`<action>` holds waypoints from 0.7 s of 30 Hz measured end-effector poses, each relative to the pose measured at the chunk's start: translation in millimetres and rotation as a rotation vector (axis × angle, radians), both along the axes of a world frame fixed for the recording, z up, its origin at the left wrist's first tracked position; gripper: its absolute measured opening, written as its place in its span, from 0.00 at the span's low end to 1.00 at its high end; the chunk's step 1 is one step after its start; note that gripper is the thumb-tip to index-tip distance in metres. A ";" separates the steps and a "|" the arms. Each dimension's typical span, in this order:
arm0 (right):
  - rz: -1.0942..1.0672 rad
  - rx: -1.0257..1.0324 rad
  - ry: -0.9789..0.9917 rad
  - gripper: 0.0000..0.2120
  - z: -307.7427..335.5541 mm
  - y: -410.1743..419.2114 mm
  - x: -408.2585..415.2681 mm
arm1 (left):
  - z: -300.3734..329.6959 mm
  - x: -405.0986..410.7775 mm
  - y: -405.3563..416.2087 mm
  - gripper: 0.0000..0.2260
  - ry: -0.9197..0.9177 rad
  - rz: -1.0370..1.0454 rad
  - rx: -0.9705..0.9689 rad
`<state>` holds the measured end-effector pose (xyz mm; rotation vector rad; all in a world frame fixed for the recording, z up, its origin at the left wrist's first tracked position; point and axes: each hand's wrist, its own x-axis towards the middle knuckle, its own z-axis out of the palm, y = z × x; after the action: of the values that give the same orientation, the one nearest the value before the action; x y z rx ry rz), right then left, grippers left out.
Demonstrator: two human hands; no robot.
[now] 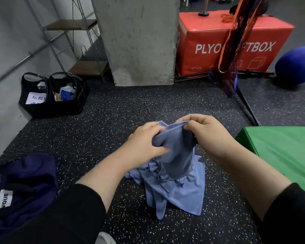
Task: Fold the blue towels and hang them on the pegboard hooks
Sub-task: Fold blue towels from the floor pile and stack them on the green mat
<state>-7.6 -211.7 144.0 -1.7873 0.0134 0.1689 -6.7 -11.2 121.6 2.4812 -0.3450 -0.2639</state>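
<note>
Blue towel (176, 147) bunched btwn both hands, gripped above towel pile (180, 194).

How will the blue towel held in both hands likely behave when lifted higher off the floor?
Probably floppy: the blue towel sags between the left hand and right hand. Likely light, since pinching fingers alone hold it. It may drag the pile of towels beneath.

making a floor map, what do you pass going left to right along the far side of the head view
Black fabric bags with a paper label → grey concrete pillar → red padded plyo box → orange and dark mesh netting hanging down → blue rounded ball.
</note>
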 end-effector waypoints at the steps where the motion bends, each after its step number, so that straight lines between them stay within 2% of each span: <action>1: 0.017 -0.050 -0.020 0.14 1.0 -2.7 -0.5 | -0.6 -0.1 1.2 0.13 0.011 0.013 0.007; 3: 0.022 -0.203 -0.090 0.14 2.6 -9.8 -0.2 | -0.1 0.8 6.4 0.17 0.026 0.063 0.001; 6: 0.037 -0.452 -0.160 0.14 2.2 -20.6 1.0 | 9.6 2.1 13.7 0.14 -0.036 0.120 -0.017; 10: 0.026 -0.583 -0.174 0.12 -4.5 -27.0 1.8 | 21.4 0.4 14.5 0.13 -0.163 0.195 -0.068; 13: 0.028 -0.591 -0.188 0.12 -3.8 -26.0 0.1 | 25.1 -0.7 14.1 0.12 -0.196 0.200 -0.083; 21: -0.025 -0.458 -0.243 0.13 2.8 -21.5 0.4 | 23.7 -0.2 15.0 0.10 -0.167 0.248 -0.254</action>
<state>-7.2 -233.2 146.7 -2.2531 -0.1074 -0.0782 -6.9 3.7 145.3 2.2689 -0.1263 0.0863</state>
